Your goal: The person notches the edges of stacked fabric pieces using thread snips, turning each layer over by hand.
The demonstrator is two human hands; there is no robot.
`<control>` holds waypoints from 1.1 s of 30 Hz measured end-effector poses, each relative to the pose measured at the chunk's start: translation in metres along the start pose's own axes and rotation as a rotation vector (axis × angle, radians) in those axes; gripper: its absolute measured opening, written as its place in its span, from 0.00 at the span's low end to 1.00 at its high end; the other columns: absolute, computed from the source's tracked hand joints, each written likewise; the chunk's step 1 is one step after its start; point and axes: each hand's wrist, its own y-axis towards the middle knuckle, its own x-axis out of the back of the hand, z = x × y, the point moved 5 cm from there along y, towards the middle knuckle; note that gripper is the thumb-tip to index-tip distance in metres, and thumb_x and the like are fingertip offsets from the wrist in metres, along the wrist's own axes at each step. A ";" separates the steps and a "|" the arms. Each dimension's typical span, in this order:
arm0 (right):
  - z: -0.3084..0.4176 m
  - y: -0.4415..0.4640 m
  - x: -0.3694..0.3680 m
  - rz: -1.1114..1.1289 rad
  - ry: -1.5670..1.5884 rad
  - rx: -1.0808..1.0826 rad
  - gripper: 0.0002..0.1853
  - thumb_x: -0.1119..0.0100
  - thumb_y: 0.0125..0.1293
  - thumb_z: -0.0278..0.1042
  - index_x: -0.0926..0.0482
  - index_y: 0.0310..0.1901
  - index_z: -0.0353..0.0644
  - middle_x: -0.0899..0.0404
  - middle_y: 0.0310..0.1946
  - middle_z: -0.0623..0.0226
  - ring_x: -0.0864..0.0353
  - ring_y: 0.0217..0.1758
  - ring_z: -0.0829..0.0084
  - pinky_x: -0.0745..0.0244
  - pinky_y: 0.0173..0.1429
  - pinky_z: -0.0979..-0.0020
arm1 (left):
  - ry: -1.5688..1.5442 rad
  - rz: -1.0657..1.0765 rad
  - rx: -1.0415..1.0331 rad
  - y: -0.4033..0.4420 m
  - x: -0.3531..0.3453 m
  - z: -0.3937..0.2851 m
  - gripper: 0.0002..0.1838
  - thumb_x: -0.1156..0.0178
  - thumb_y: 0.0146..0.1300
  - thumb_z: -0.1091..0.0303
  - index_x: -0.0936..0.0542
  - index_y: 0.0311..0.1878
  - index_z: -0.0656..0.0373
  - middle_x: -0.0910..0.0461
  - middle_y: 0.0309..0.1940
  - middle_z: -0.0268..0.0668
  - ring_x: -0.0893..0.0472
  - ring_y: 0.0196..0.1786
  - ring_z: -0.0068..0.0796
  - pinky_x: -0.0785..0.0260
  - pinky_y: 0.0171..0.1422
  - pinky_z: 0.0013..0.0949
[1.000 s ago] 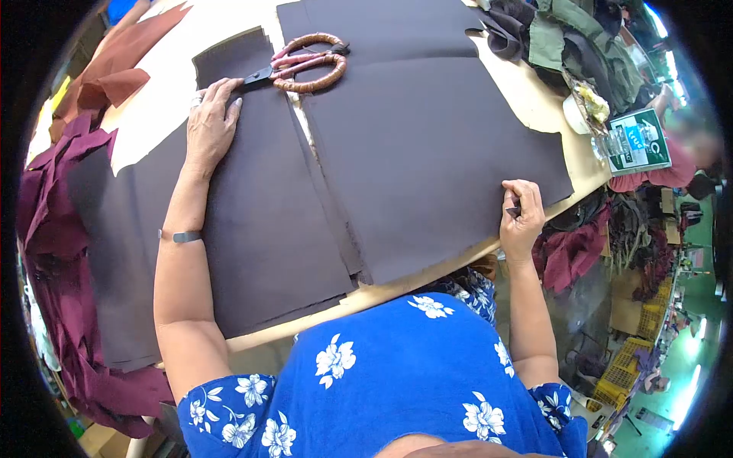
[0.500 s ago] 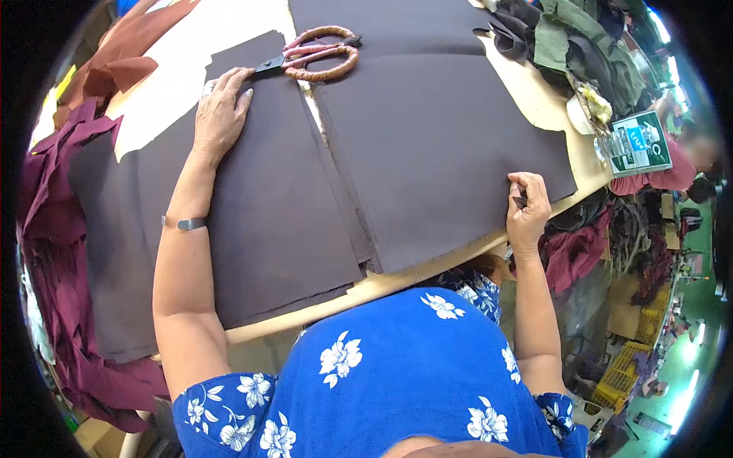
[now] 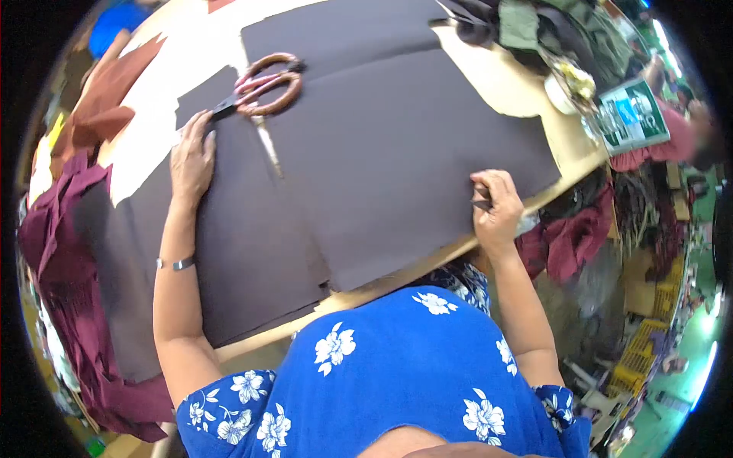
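My left hand (image 3: pixel 192 162) lies flat with extended fingers on a dark brown sheet (image 3: pixel 244 229); whether it is leather or cloth I cannot tell. Its fingertips are at the dark blade end of a pair of scissors (image 3: pixel 269 85), whose handles are wrapped in brown. A second dark brown sheet (image 3: pixel 389 168) lies to the right, with a pale gap tapering between the two. Over that sheet's right part, near the table edge, my right hand (image 3: pixel 500 208) is closed, pinching a small dark scrap (image 3: pixel 482 200).
Maroon cloth (image 3: pixel 72 252) hangs over the left table edge, with rust-brown pieces (image 3: pixel 126 91) behind. At the right stand a white bowl (image 3: pixel 561 95) and a green-and-white box (image 3: pixel 632 116). Olive cloth (image 3: pixel 527 27) is heaped at the back right; yellow crates (image 3: pixel 640 355) sit below.
The view has shifted, so the scissors and sheets appear farther left. The lower part of the gap between the sheets no longer shows. My right hand still pinches the scrap.
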 end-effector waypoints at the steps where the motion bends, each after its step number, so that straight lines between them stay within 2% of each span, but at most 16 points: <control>1: -0.001 0.000 0.001 0.030 0.020 -0.063 0.14 0.48 0.40 0.15 0.24 0.32 0.40 0.25 0.29 0.63 0.23 0.29 0.65 0.28 0.34 0.69 | 0.009 0.008 0.019 0.000 0.000 -0.001 0.19 0.50 0.63 0.67 0.30 0.57 0.50 0.30 0.57 0.38 0.29 0.58 0.39 0.37 0.60 0.41; 6: 0.012 -0.002 0.002 0.020 -0.045 -0.039 0.14 0.45 0.42 0.17 0.24 0.33 0.42 0.25 0.30 0.65 0.23 0.29 0.64 0.28 0.34 0.68 | 0.114 0.031 -0.037 0.000 -0.004 0.016 0.20 0.51 0.64 0.68 0.32 0.59 0.49 0.31 0.59 0.37 0.32 0.61 0.36 0.40 0.64 0.39; 11: 0.013 -0.003 0.000 0.016 -0.037 -0.011 0.13 0.46 0.42 0.18 0.25 0.33 0.42 0.25 0.30 0.65 0.24 0.31 0.63 0.29 0.35 0.67 | 0.075 0.038 -0.038 -0.004 -0.003 0.016 0.20 0.51 0.63 0.69 0.32 0.59 0.50 0.31 0.59 0.38 0.31 0.61 0.37 0.40 0.64 0.40; 15: 0.015 -0.001 0.002 0.051 0.007 -0.027 0.18 0.48 0.34 0.17 0.24 0.33 0.40 0.26 0.29 0.64 0.25 0.28 0.64 0.30 0.33 0.67 | 0.111 0.033 0.003 -0.005 0.003 0.007 0.19 0.50 0.61 0.71 0.30 0.57 0.53 0.31 0.58 0.38 0.30 0.60 0.39 0.38 0.62 0.39; 18: 0.010 -0.001 0.001 0.038 -0.002 0.024 0.16 0.46 0.36 0.18 0.24 0.34 0.39 0.26 0.29 0.63 0.25 0.28 0.64 0.30 0.32 0.67 | 0.078 -0.011 -0.046 -0.004 0.005 0.001 0.20 0.48 0.59 0.74 0.30 0.56 0.52 0.29 0.57 0.34 0.30 0.58 0.36 0.37 0.61 0.37; 20: 0.024 0.000 0.004 0.074 0.002 -0.004 0.12 0.46 0.44 0.18 0.24 0.34 0.38 0.26 0.29 0.62 0.24 0.30 0.64 0.30 0.33 0.67 | 0.047 -0.106 -0.153 -0.008 0.019 -0.011 0.22 0.46 0.54 0.80 0.27 0.53 0.52 0.28 0.56 0.34 0.29 0.58 0.36 0.37 0.61 0.37; 21: 0.020 0.000 0.004 0.071 0.002 0.006 0.11 0.45 0.45 0.18 0.24 0.34 0.39 0.26 0.29 0.62 0.24 0.30 0.64 0.30 0.33 0.67 | -0.070 -0.084 -0.141 -0.010 0.022 -0.030 0.24 0.45 0.48 0.84 0.26 0.51 0.53 0.28 0.55 0.34 0.29 0.56 0.37 0.37 0.61 0.38; 22: 0.016 0.000 0.004 0.066 0.001 0.014 0.10 0.45 0.47 0.18 0.24 0.34 0.39 0.25 0.29 0.62 0.24 0.30 0.64 0.30 0.33 0.67 | -0.121 -0.073 -0.200 -0.010 0.031 -0.065 0.22 0.44 0.46 0.83 0.25 0.48 0.55 0.26 0.52 0.35 0.28 0.55 0.39 0.35 0.59 0.40; 23: 0.014 0.001 0.004 0.067 0.015 0.011 0.09 0.44 0.48 0.19 0.23 0.34 0.39 0.25 0.30 0.61 0.23 0.30 0.64 0.30 0.33 0.68 | -0.163 -0.044 -0.297 -0.009 0.040 -0.100 0.21 0.43 0.44 0.82 0.24 0.45 0.57 0.25 0.49 0.38 0.27 0.53 0.41 0.33 0.56 0.41; 24: 0.013 0.002 0.003 0.066 0.022 0.007 0.09 0.44 0.49 0.19 0.23 0.34 0.39 0.25 0.30 0.61 0.23 0.30 0.64 0.30 0.33 0.68 | -0.213 0.086 -0.372 -0.013 0.042 -0.130 0.24 0.39 0.43 0.78 0.25 0.48 0.54 0.26 0.51 0.37 0.26 0.53 0.39 0.32 0.57 0.39; 25: 0.011 0.002 0.003 0.069 0.027 0.001 0.09 0.43 0.49 0.19 0.23 0.34 0.40 0.25 0.30 0.61 0.23 0.30 0.64 0.30 0.34 0.68 | -0.354 0.201 -0.434 -0.017 0.039 -0.156 0.23 0.37 0.42 0.76 0.25 0.46 0.55 0.26 0.49 0.38 0.27 0.53 0.40 0.32 0.56 0.40; 28: 0.028 -0.006 0.002 0.083 0.025 -0.020 0.09 0.43 0.49 0.20 0.22 0.35 0.40 0.24 0.31 0.62 0.23 0.30 0.64 0.30 0.34 0.68 | -0.352 0.551 -0.601 -0.040 0.041 -0.209 0.22 0.34 0.44 0.64 0.27 0.45 0.58 0.28 0.42 0.39 0.26 0.46 0.38 0.30 0.47 0.37; 32: 0.031 -0.002 -0.001 0.114 0.070 -0.002 0.10 0.43 0.48 0.19 0.23 0.35 0.39 0.25 0.31 0.62 0.24 0.30 0.64 0.30 0.34 0.68 | -0.270 0.585 -0.599 -0.044 0.026 -0.223 0.17 0.36 0.45 0.65 0.28 0.36 0.62 0.30 0.35 0.39 0.25 0.38 0.35 0.29 0.41 0.35; 33: 0.029 -0.001 -0.001 0.144 0.105 -0.013 0.11 0.43 0.47 0.18 0.23 0.35 0.38 0.25 0.31 0.62 0.24 0.30 0.64 0.30 0.34 0.68 | -0.215 0.576 -0.629 -0.045 0.022 -0.226 0.11 0.40 0.47 0.69 0.29 0.33 0.62 0.31 0.32 0.39 0.25 0.35 0.34 0.29 0.38 0.33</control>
